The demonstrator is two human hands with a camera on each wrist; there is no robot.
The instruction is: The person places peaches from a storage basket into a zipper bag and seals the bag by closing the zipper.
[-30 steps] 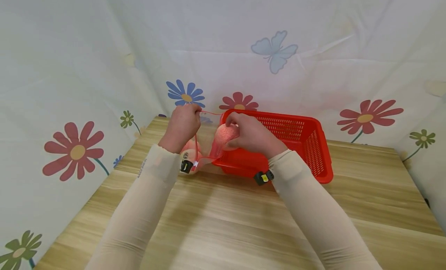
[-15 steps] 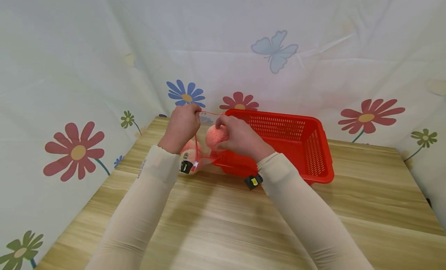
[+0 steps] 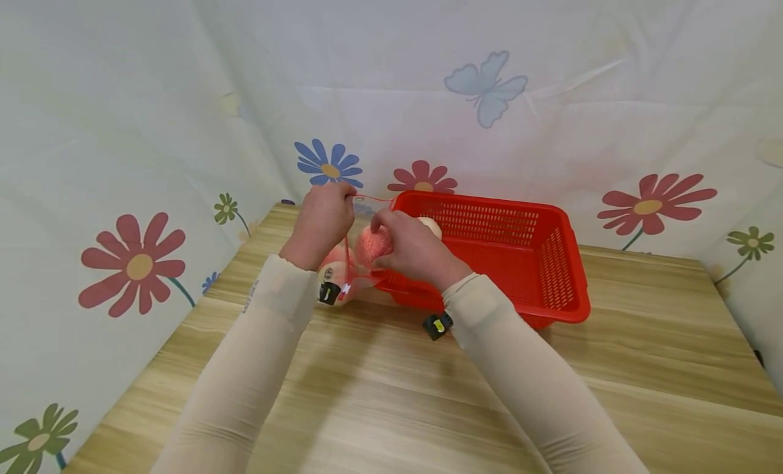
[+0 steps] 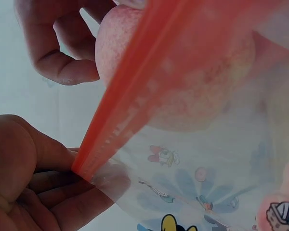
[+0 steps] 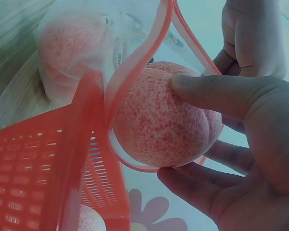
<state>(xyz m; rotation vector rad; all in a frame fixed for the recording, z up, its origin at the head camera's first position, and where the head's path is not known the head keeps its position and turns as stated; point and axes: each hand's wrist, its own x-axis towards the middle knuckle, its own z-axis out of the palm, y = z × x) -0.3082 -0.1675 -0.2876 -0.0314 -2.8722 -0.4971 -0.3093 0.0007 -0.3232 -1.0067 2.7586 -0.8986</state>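
Holding a pink-speckled fruit [image 5: 159, 120] at the mouth of a clear bag [image 4: 113, 115], partly inside it, with thumb and fingers of the right hand [image 3: 412, 246] parted just as wide as the fruit. Pinching the bag's red rim in the left hand [image 3: 321, 219], with a second fruit [image 5: 72, 43] lower in the bag and a pale fruit [image 3: 432, 226] in the red basket [image 3: 489, 219] just beside.

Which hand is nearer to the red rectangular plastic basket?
Right. In the head view, the right hand overlaps the basket at its left end, gripping a round pink peach. The left hand is beyond that end, pinching a clear red-edged plastic bag.
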